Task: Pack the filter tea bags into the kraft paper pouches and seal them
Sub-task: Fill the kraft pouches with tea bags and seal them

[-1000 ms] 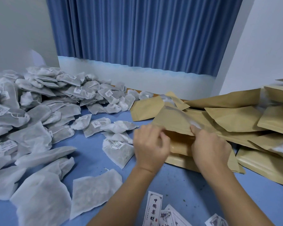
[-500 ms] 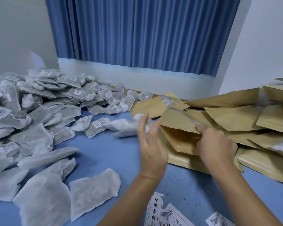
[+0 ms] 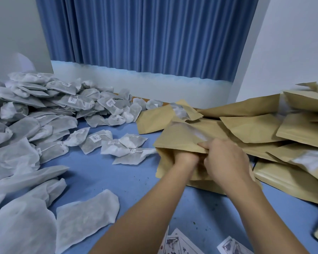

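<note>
Blue curtain point(image 3: 145, 33) is hanging across the back wall. Blue table point(image 3: 92, 173) is carrying everything. Big heap of filter tea bags point(image 3: 44, 110) is lying over the table's left side, with loose ones trailing toward the centre and some showing small white tags. Kraft paper pouches point(image 3: 255, 125) are lying overlapped across the right side. 1 open pouch point(image 3: 180, 140) is sitting at the front-left edge of that stack, mouth facing the person. Right hand point(image 3: 226, 162) is pinching the upper lip of that mouth, fingers curled, lifting it apart. Left hand point(image 3: 184, 157) is reaching into the mouth. Its fingers are hidden inside, so cannot tell if it is gripping anything. Printed labels point(image 3: 174, 242) are lying at the near edge between the 2 forearms
</note>
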`<state>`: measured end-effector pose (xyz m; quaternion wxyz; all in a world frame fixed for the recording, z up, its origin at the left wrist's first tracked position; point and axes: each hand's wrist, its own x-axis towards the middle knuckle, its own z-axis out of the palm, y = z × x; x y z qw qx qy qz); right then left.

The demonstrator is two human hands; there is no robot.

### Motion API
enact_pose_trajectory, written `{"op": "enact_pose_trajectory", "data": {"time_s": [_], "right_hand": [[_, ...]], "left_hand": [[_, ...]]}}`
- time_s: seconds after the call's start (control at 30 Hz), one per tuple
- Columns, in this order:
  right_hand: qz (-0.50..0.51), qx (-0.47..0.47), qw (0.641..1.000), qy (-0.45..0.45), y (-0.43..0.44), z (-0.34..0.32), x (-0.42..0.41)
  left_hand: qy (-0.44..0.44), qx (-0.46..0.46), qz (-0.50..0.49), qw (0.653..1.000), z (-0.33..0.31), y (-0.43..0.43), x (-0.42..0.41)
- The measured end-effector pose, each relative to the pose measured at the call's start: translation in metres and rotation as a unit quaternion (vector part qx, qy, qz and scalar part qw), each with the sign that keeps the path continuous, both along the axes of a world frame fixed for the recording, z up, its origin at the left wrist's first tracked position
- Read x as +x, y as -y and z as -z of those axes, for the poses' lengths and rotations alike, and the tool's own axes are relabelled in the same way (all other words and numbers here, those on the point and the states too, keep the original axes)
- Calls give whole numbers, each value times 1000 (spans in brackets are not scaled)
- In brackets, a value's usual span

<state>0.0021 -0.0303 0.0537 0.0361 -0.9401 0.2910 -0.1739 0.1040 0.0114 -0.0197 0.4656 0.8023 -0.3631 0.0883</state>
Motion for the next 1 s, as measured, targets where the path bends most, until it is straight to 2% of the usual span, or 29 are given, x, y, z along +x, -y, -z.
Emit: {"op": "enact_pose_trajectory", "data": {"time_s": [0.03, 0.07, 0.1, 0.13, 0.17, 0.27, 0.33, 0.4, 0.43, 0.47, 0.53, 0.57, 0.63, 0.67, 0.73, 0.77, 0.8, 0.83, 0.9, 0.97, 1.0], "right_hand": [[-3, -8, 1000, -1, -2, 0, 0], [-4, -19, 1000, 3, -5, 2, 0], [-5, -31, 999, 5, -8, 4, 0], [-6, -44, 999, 4, -10, 6, 1], [-4, -56, 998, 1, -11, 9, 2], [26, -99, 995, 12, -5, 10, 5], [47, -99, 994, 21, 3, 9, 6], [53, -89, 994, 26, 7, 12, 5], [55, -89, 994, 24, 7, 14, 5], [58, -91, 994, 20, 7, 16, 5], [73, -93, 993, 15, 6, 18, 5], [84, -93, 992, 12, 6, 19, 5], [99, -93, 991, 2, 7, 19, 5], [100, -94, 991, -5, 6, 19, 4], [98, -91, 991, -15, 4, 20, 4], [98, -90, 991, -17, 3, 20, 4], [99, -88, 991, -16, 3, 20, 5], [102, -84, 991, -15, 3, 19, 5], [106, -81, 991, -12, 6, 19, 6], [113, -78, 991, -6, 9, 20, 5], [116, -75, 990, -4, 10, 20, 5]], "left_hand": [[-9, 82, 48, 995, -4, 1, 13], [-40, 100, 84, 991, -9, 2, 21], [-87, 156, 49, 983, -14, 8, 24], [-61, 253, 33, 965, -19, 10, 25], [-12, 332, 69, 941, -19, 10, 25], [86, 360, 101, 923, -21, 12, 12], [90, 331, 73, 936, -19, 11, -1], [176, 337, 43, 924, -12, -7, -12], [222, 295, 47, 928, -7, -22, -17], [294, 207, 78, 930, -3, -37, -21], [423, -32, 115, 898, 0, -71, -17], [432, -118, 97, 889, -1, -86, -8], [366, -169, -39, 914, -2, -103, 13], [290, -138, -136, 937, -2, -109, 26], [105, 34, -248, 962, 5, -120, 49], [50, 150, -251, 955, 13, -124, 57], [35, 236, -230, 943, 19, -126, 60], [39, 282, -202, 937, 26, -125, 61], [26, 231, -168, 958, 29, -119, 50], [28, 126, -172, 977, 25, -114, 38], [60, 51, -188, 979, 20, -115, 34]]}}
